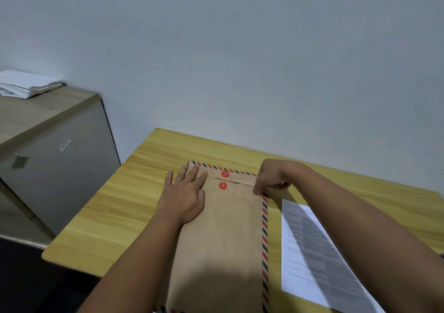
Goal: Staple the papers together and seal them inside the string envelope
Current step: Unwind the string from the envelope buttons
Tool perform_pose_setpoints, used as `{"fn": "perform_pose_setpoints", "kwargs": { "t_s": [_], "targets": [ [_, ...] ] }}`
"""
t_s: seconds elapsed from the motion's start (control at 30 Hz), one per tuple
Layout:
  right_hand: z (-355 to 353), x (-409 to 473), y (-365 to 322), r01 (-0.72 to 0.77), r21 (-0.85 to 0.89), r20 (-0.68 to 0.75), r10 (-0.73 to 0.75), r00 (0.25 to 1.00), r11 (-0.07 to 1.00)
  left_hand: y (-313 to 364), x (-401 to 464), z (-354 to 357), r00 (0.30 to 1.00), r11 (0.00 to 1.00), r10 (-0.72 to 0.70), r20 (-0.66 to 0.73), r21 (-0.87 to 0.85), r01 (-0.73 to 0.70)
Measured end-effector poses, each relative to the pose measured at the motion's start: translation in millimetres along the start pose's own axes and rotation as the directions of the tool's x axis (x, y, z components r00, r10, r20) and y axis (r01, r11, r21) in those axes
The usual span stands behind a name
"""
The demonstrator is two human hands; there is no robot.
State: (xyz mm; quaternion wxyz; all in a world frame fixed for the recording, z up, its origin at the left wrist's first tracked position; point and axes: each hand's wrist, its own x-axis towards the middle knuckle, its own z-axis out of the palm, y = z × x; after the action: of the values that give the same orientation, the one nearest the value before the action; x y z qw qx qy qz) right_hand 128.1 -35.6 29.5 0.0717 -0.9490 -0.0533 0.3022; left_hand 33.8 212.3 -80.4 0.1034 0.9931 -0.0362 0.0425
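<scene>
Yellow wood table (134,207) beside grey cabinet (72,168), pale wall (240,48)

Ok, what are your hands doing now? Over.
Left hand flat on envelope, holding it down. Right hand pinching string near the red buttons. Papers outside, beside envelope. Nothing blocking.

A grey cabinet (60,168) with a wooden top stands at the left of the frame, folded white cloth (26,85) on its far corner, against a pale wall (240,48).
</scene>
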Motion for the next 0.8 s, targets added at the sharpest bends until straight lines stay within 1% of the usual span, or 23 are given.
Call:
{"fn": "perform_pose_setpoints", "kwargs": {
  "t_s": [0.03,0.07,0.13,0.23,0.27,0.3,0.33,0.37,0.4,0.43,0.47,0.57,0.63,0.67,0.73,0.8],
  "targets": [
    [-6.5,6.5,4.7,-0.021,0.015,-0.132,0.023,0.991,1.0,0.1,-0.1,0.0,1.0,1.0,0.003,0.002,0.002,-0.003],
    [-12.9,11.9,7.7,-0.033,0.044,-0.253,0.043,0.966,0.998,0.3,-0.5,-0.2,1.0,1.0,0.006,-0.001,-0.003,-0.006],
    [-22.5,24.0,9.0,-0.004,0.128,-0.457,0.062,0.887,0.992,0.1,-1.3,0.0,1.0,0.999,0.003,-0.03,-0.05,-0.005],
    [-27.2,33.0,-1.7,0.194,0.262,-0.655,0.026,0.755,0.945,-1.3,-3.1,1.2,0.995,0.99,-0.006,-0.1,-0.138,-0.008],
    [-27.4,33.6,-7.7,0.267,0.286,-0.7,0.01,0.714,0.92,-1.3,-3.9,1.7,0.992,0.989,-0.007,-0.125,-0.148,-0.012],
    [-27.3,34.7,-13.5,0.335,0.282,-0.724,-0.029,0.689,0.899,-1.0,-4.3,1.8,0.989,0.988,-0.008,-0.147,-0.155,-0.015],
    [-26.2,35.6,-18.7,0.382,0.239,-0.703,-0.113,0.702,0.893,-0.5,-4.7,1.1,0.987,0.987,-0.008,-0.159,-0.158,-0.017],
    [-23.5,36.1,-23.1,0.409,0.163,-0.621,-0.229,0.75,0.898,-0.2,-4.7,0.4,0.987,0.988,-0.01,-0.16,-0.156,-0.015],
    [-19.6,35.6,-26.9,0.422,0.089,-0.507,-0.324,0.799,0.902,0.0,-4.4,-0.4,0.988,0.989,-0.014,-0.152,-0.149,-0.009],
    [-14.7,35.1,-30.3,0.423,0.024,-0.412,-0.377,0.83,0.906,0.2,-3.9,-0.4,0.99,0.99,-0.017,-0.143,-0.138,-0.003],
    [-9.0,33.6,-32.5,0.432,-0.017,-0.358,-0.408,0.84,0.902,1.0,-3.9,-0.8,0.99,0.992,-0.018,-0.14,-0.126,0.0],
    [8.4,27.8,-34.7,0.445,-0.055,-0.299,-0.44,0.847,0.894,3.0,-4.1,-1.8,0.991,0.995,-0.02,-0.133,-0.098,0.007],
    [18.1,25.1,-33.3,0.416,-0.139,-0.261,-0.439,0.86,0.899,2.1,-3.4,-1.8,0.992,0.995,-0.021,-0.127,-0.096,0.009],
    [22.2,26.1,-31.5,0.404,-0.19,-0.266,-0.443,0.856,0.895,1.5,-3.0,-1.5,0.992,0.995,-0.021,-0.125,-0.095,0.009],
    [28.2,27.0,-27.4,0.4,-0.257,-0.319,-0.467,0.825,0.88,1.1,-1.5,0.1,0.992,0.996,-0.015,-0.122,-0.09,0.004],
    [32.7,26.9,-23.9,0.402,-0.238,-0.401,-0.466,0.788,0.884,0.0,1.6,1.1,0.992,0.996,0.008,-0.123,-0.084,-0.018]
  ]
}}
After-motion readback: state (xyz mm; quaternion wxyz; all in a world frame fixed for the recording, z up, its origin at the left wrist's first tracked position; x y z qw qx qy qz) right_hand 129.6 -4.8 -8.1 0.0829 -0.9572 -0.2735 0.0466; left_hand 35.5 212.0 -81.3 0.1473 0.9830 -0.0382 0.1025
